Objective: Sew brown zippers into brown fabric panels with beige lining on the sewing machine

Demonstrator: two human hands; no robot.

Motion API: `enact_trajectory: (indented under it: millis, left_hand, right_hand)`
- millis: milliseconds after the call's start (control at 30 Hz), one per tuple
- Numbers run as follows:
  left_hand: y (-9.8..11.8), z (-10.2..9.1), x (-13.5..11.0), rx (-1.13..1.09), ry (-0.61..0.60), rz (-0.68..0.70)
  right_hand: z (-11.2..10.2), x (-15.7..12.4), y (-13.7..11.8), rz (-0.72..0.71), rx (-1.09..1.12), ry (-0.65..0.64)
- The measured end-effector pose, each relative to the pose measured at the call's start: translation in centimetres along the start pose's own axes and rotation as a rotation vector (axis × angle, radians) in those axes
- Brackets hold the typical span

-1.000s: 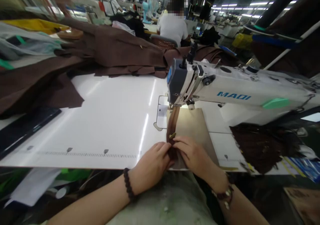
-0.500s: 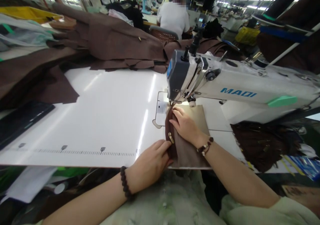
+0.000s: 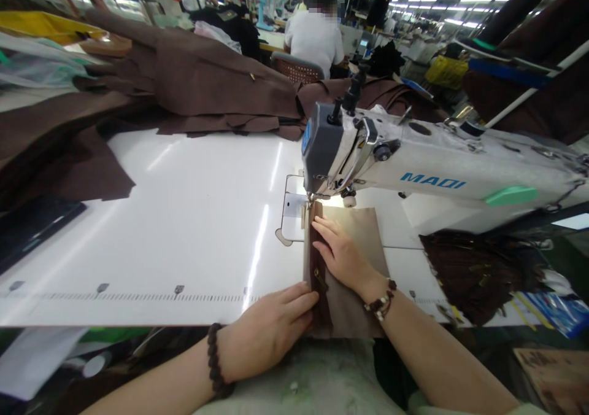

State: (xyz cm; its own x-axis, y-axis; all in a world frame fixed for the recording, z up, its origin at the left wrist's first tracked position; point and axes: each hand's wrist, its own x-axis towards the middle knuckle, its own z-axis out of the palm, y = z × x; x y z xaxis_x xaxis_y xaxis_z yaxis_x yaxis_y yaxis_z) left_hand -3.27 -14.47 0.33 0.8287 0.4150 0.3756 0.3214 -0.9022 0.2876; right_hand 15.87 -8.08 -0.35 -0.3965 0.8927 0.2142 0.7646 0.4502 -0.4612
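Observation:
A brown zipper with a small metal pull lies along the left side of a brown fabric panel on the white sewing table. Its far end is under the presser foot of a sewing machine. My right hand rests on the panel, fingers extended beside the zipper just in front of the needle area. Nearer the table's front edge, my left hand has its fingers together at the panel's left edge, holding the fabric; the thumb is hidden. A beige layer shows at the panel's far end.
Brown fabric pieces are heaped along the back and left. A dark phone-like slab lies at the left edge. Right of the machine bed is a dark brown zippered piece. A person in white sits beyond the table.
My left hand has shifted back toward the front edge. The zipper strip now lies straighter and flatter, with lighter fabric showing on its left. My right hand stays on the panel, and the view has shifted slightly.

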Motion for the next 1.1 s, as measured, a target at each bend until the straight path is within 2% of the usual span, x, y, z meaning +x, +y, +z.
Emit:
enact_trajectory:
  millis: [367, 467, 567, 633, 733, 900, 1000, 1100]
  left_hand:
    - [0.1, -0.6, -0.2, -0.049, -0.102, 0.081]
    - [0.3, -0.7, -0.2, -0.083, -0.102, 0.046]
    - [0.2, -1.6, 0.1, -0.127, -0.049, -0.022]
    - [-0.8, -2.5, 0.8, -0.117, -0.010, -0.067]
    - [-3.8, -3.5, 2.5, 0.010, 0.012, -0.090]
    - [-9.6, -2.0, 4.8, 0.172, -0.057, -0.067]
    - [-10.7, -0.9, 4.8, 0.184, -0.077, -0.078]
    - [-10.5, -0.6, 4.6, 0.186, -0.078, -0.103]
  right_hand:
    - [0.2, -0.6, -0.3, -0.037, -0.066, -0.014]
    - [0.2, -0.5, -0.2, -0.042, -0.086, -0.018]
    - [0.2, -0.7, -0.3, -0.038, -0.115, -0.039]
    - [0.1, -1.0, -0.4, -0.041, -0.125, -0.056]
    - [0.1, -1.5, -0.6, -0.036, -0.123, -0.073]
    - [0.3, -1.8, -0.5, -0.032, -0.152, -0.106]
    - [0.3, -1.7, -0.5, -0.022, -0.152, -0.120]
    - [0.2, -1.6, -0.6, -0.009, -0.155, -0.133]
